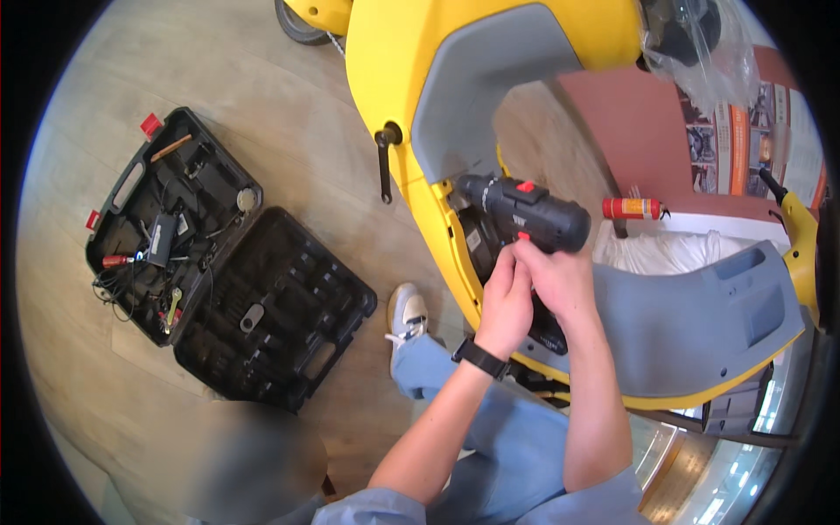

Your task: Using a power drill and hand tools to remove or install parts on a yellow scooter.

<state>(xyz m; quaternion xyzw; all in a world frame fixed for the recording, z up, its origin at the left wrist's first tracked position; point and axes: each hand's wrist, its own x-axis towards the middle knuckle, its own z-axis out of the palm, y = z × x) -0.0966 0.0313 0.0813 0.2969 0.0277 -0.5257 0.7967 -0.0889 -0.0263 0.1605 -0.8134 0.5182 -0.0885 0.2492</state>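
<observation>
Cordless drill (pixel 525 214) at frame centre, long axis pointing left into yellow scooter body (pixel 385 79); left hand (pixel 506 297) and right hand (pixel 560 276) both wrapped around its grip from below.

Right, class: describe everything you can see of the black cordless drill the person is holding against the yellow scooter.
The cordless drill is black, plastic-looking, with small red buttons on top and at the rear. Its body lies roughly level, nose pointing left into the scooter's yellow side panel; the bit itself is hidden. Both hands close round its handle below: the left hand, with a black wristwatch, and the right hand. The handle's lower end is hidden behind them.
</observation>
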